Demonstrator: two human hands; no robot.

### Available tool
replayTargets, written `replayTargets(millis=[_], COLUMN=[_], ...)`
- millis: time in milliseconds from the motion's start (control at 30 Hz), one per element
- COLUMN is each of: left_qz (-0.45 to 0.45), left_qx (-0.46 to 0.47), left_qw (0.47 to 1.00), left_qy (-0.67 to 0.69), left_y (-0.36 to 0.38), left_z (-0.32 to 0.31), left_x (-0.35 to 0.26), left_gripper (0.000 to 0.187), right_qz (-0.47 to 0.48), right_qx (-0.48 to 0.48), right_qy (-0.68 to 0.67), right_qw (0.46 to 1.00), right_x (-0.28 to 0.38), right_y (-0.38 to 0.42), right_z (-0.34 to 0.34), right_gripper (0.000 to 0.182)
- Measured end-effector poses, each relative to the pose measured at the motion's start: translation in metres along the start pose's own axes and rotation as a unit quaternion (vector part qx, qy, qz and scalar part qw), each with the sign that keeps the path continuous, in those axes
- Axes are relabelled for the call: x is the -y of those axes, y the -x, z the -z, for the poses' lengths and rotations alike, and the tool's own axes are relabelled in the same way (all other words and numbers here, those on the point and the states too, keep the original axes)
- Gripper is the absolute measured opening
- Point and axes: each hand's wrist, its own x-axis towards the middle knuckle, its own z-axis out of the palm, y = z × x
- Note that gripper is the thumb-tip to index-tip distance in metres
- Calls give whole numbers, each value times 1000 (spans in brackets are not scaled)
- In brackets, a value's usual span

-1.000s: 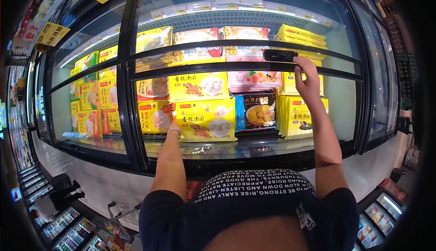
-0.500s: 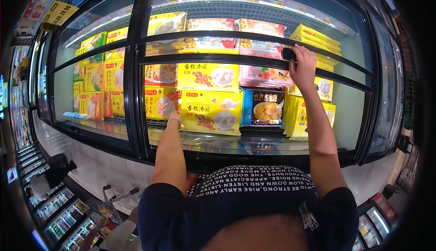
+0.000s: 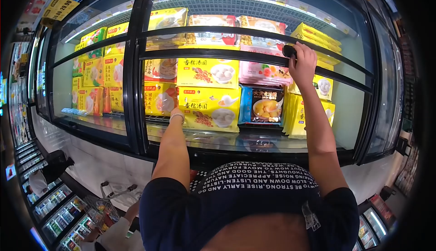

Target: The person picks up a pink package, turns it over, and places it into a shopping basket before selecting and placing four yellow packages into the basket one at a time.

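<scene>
My right hand (image 3: 303, 64) is wrapped round the black handle (image 3: 288, 51) on the dark frame (image 3: 218, 52) of the freezer's glass sliding door. My left arm reaches low into the freezer, and my left hand (image 3: 177, 114) is at the lower left edge of a yellow bag of tangyuan (image 3: 206, 110). The fingers of that hand are hidden, so I cannot tell what they hold. Left of it stands a yellow-and-red bag of dumplings (image 3: 156, 99). Another yellow tangyuan bag (image 3: 206, 71) lies above. To the right is a blue-edged dark bag (image 3: 265, 105) picturing yellow balls.
Pink bags (image 3: 263, 69) and more yellow bags (image 3: 309, 115) fill the right side. A second glass pane covers packs (image 3: 93, 71) on the left. A shopping cart (image 3: 106, 201) and a person (image 3: 116, 233) are behind at lower left. A price sign (image 3: 59, 8) hangs upper left.
My left hand has moved slightly right, from the front of the dumpling bag to the tangyuan bag's edge. My right hand keeps hold of the handle.
</scene>
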Motion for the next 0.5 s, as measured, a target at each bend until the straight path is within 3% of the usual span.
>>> replayTargets(millis=[133,233,333,367,500], left_qz=[-24,-47,13,39,-167], left_qx=[3,2,-41,-37,-217], left_qw=[997,999,996,988,949], left_qy=[-69,-11,74,146,157], left_y=[11,9,-2,6,58], left_z=[9,5,-6,-6,10], left_x=[-10,-11,-16,-24,-91], left_gripper=[28,38,38,47,60], right_qz=[1,12,13,9,4], right_qx=[-9,-17,-22,-20,-4], right_qy=[6,5,2,-6,-23], right_qw=[1000,1000,1000,1000,1000], right_x=[1,1,-1,-1,0], right_y=[1,0,1,1,1], right_z=[-2,-1,-3,-2,6], right_gripper=[31,31,30,30,30])
